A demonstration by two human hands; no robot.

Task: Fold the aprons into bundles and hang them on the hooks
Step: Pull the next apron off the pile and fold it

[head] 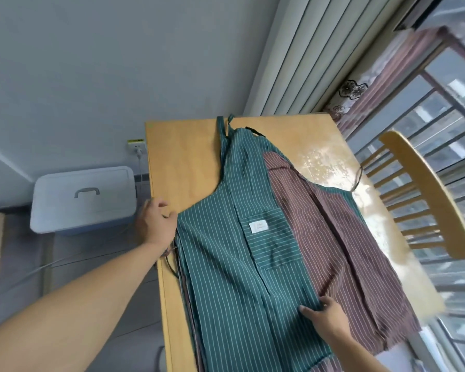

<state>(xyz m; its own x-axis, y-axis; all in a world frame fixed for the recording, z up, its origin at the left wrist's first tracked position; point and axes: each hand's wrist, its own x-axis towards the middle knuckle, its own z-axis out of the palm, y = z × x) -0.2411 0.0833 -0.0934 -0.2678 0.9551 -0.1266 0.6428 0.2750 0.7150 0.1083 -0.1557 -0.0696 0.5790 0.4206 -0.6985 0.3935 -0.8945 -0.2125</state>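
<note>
A green apron with white stripes (226,251) lies flat on the wooden table (183,146), its neck straps toward the far edge and a pocket with a white label in the middle. Under it, showing to the right, lies a brown striped apron (360,251). My left hand (156,221) is at the green apron's left corner, fingers curled at the cloth edge beside a dark tie string. My right hand (324,315) pinches the green apron's right edge near the front of the table.
A wooden chair (424,194) stands at the table's right side, by the barred window. A white lidded storage box (83,197) sits on the floor to the left, below a wall socket. Grey curtains hang behind the table.
</note>
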